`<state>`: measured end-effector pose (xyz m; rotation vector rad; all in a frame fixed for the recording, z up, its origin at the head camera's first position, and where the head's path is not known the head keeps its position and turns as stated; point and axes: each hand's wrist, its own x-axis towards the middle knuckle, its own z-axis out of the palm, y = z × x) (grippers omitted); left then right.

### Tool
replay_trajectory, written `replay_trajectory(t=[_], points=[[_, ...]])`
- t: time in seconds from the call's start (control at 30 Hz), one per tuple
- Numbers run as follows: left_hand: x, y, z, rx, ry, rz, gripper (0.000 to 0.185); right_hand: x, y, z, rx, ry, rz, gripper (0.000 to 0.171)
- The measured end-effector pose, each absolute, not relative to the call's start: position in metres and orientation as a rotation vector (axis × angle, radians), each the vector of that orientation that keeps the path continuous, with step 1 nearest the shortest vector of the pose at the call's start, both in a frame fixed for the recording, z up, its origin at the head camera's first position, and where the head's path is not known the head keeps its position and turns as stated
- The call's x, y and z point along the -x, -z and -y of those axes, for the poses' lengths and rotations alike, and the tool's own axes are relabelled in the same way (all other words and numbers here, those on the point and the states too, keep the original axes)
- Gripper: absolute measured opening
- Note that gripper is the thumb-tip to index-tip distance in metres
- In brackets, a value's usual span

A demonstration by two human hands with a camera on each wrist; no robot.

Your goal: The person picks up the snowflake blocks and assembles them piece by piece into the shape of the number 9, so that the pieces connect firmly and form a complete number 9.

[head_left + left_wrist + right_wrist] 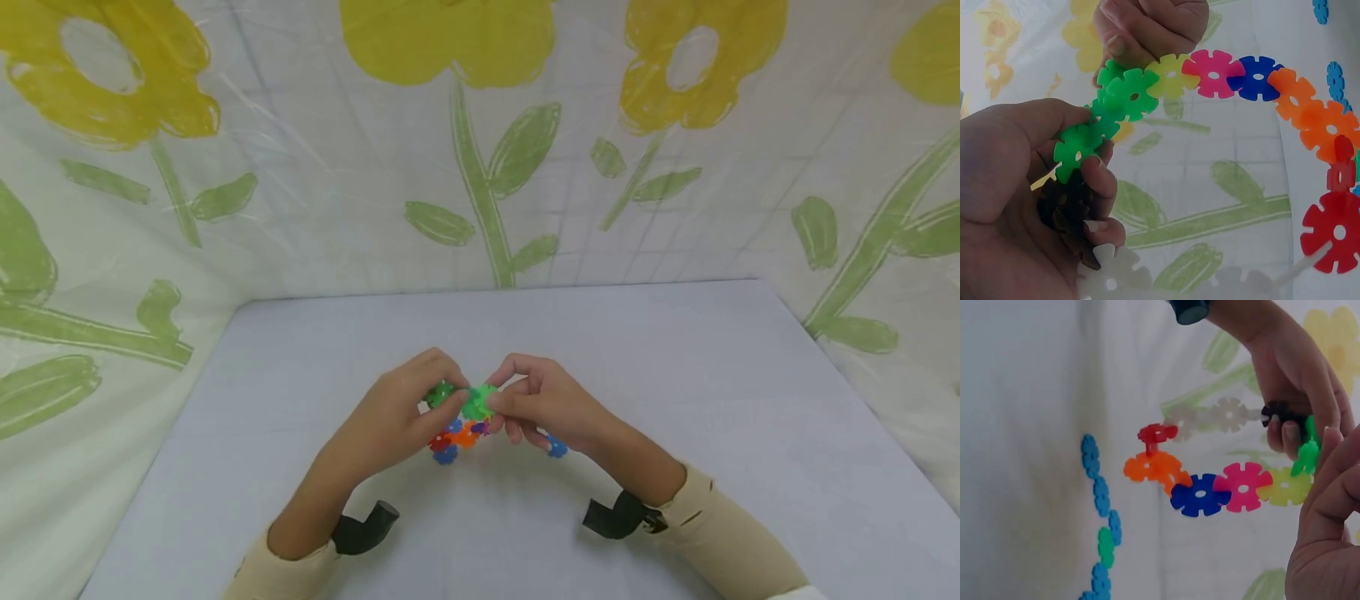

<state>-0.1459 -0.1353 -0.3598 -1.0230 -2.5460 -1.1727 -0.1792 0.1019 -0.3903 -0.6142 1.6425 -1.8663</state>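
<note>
Both hands hold a looped chain of notched plastic snowflake discs above the table. My left hand (397,412) pinches green discs (1077,150) between thumb and fingers, with dark discs (1063,203) lying against its fingers. Across from it, my right hand (555,404) pinches a bright green disc (478,403) at the join; its other fingers are partly curled. From there the chain runs through a yellow disc (1172,74), a pink disc (1213,74), a dark blue disc (1259,78), orange discs (1331,131), red discs (1335,234) and whitish discs (1229,415).
A second chain, of blue discs (1102,497) with a green disc (1105,547) among them, lies on the white table (480,533) below the loop. Behind the table hangs a white curtain (322,167) with painted flowers. A black wrist mount (367,529) juts from each sleeve.
</note>
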Motion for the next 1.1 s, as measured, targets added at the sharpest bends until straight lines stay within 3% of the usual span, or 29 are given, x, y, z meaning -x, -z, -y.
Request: replay_trajectory(t=[0.37, 0.67, 0.9, 1.1], points=[[0.145, 0.363, 0.133, 1.048, 1.148, 2.564, 0.005, 0.177, 0.39, -0.103, 0.582, 1.803, -1.741, 0.017], [0.146, 0.36, 0.14, 0.971, 1.144, 2.682, 0.044, 0.178, 0.39, -0.1, 0.756, 1.658, -2.026, 0.016], [0.147, 0.356, 0.143, 0.896, 1.103, 2.715, 0.042, 0.203, 0.405, -0.104, 0.788, 1.612, -2.139, 0.023], [0.147, 0.356, 0.143, 0.897, 1.126, 2.707, 0.034, 0.223, 0.425, -0.098, 0.847, 1.219, -2.359, 0.018]])
